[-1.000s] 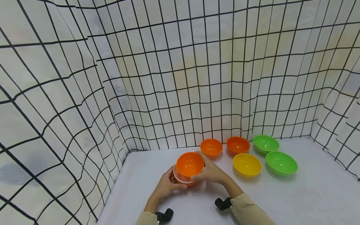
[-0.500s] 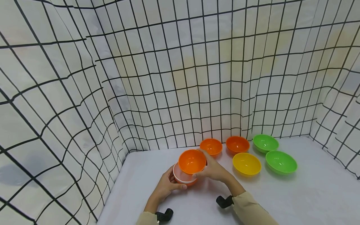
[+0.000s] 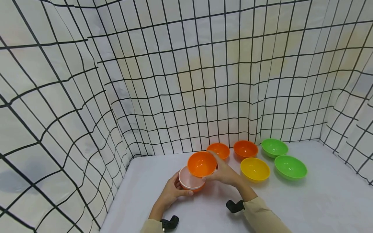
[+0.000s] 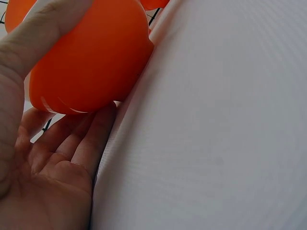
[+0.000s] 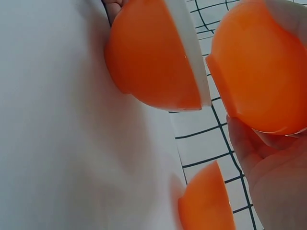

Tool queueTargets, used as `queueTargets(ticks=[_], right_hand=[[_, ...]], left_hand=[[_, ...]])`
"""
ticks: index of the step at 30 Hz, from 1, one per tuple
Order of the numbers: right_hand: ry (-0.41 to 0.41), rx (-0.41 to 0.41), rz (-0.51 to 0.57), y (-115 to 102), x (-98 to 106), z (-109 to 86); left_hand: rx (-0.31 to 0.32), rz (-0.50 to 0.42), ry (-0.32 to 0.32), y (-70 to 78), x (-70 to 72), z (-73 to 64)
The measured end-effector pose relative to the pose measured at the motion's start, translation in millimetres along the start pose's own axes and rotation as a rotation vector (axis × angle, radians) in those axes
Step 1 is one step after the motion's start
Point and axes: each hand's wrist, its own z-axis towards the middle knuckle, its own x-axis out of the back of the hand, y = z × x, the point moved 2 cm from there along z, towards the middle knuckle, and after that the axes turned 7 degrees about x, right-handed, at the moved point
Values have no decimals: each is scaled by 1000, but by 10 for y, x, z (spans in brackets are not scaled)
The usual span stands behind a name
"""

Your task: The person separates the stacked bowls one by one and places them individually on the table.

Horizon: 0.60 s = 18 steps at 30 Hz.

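My right hand (image 3: 223,172) grips a small orange bowl (image 3: 202,164) by its sides, thumb at the near side and fingers at the far side. This bowl is raised off the table and tilted. Below and left of it, a pale pinkish-white bowl (image 3: 188,180) sits nested in another orange bowl (image 5: 148,57) on the white table. My left hand (image 3: 172,191) holds that lower orange bowl, thumb in front and fingers around its left side. In the right wrist view, a gap shows between the raised bowl and the pale rim.
Behind my right hand stand an orange bowl (image 3: 220,150) and a darker orange bowl (image 3: 245,149). Further right are a yellow bowl (image 3: 255,169) and two green bowls, one at the back (image 3: 274,148) and a larger one (image 3: 290,167). A white wall with black grid lines (image 3: 186,97) encloses the table.
My right hand has lifted the orange bowl up and to the right, away from the pale bowl, showing more of the pale bowl's inside. My left hand has stayed in place.
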Motion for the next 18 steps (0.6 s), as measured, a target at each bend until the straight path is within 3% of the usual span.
queueTargets(ticks=[18], right_hand=[[2, -8, 41, 22, 100, -142]], left_hand=[[-19, -30, -25, -2, 13, 3]])
